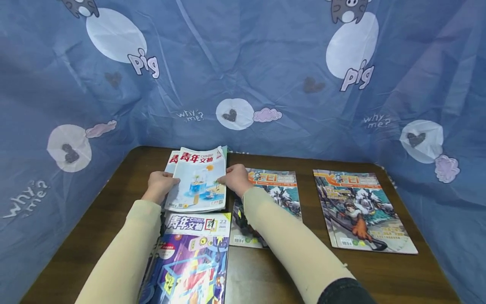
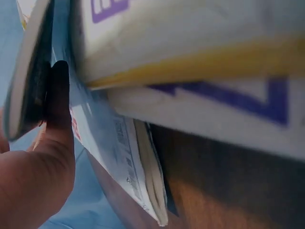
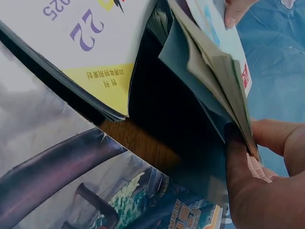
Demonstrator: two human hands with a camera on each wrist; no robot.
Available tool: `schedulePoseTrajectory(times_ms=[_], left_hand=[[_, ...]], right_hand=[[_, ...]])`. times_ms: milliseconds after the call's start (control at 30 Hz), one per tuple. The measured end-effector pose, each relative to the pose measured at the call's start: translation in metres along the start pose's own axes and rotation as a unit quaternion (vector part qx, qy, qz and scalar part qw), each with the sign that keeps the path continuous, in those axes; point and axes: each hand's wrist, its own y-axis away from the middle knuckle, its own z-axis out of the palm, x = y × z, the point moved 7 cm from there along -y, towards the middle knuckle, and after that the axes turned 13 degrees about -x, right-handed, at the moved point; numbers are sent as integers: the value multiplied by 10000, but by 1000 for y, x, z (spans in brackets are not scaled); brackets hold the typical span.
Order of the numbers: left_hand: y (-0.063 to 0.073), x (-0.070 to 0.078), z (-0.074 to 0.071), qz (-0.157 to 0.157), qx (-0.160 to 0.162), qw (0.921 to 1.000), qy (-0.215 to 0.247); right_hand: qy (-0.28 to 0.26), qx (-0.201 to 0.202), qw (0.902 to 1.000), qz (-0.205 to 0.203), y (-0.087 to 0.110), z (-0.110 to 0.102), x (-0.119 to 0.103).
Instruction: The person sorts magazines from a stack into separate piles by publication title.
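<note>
A magazine with red title characters and a blue, beach-like cover (image 1: 197,181) is tilted up at the table's far left. My left hand (image 1: 160,185) pinches its left edge, and my right hand (image 1: 236,179) pinches the right edge between thumb and fingers. In the right wrist view the pages of the held magazine (image 3: 214,71) fan slightly apart. Another red-titled magazine (image 1: 171,162) lies behind it, mostly covered. In the left wrist view this lower magazine (image 2: 128,167) lies on the table. Nearer to me is a purple-covered magazine (image 1: 197,261), stacked on another with similar lettering.
Two stacks of comic-style magazines lie to the right: one (image 1: 282,194) partly under my right forearm, the other (image 1: 364,211) farther right. They rest on a dark wooden table (image 1: 258,274). Blue printed cloth (image 1: 243,63) hangs around the back and sides.
</note>
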Motion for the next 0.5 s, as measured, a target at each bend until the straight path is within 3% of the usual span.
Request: schedulePoseTrajectory(times_ms=[500], left_hand=[[-6,0,-6,-49,227,9977,-638]], right_hand=[[180,-154,9997,44,-10,4,2]])
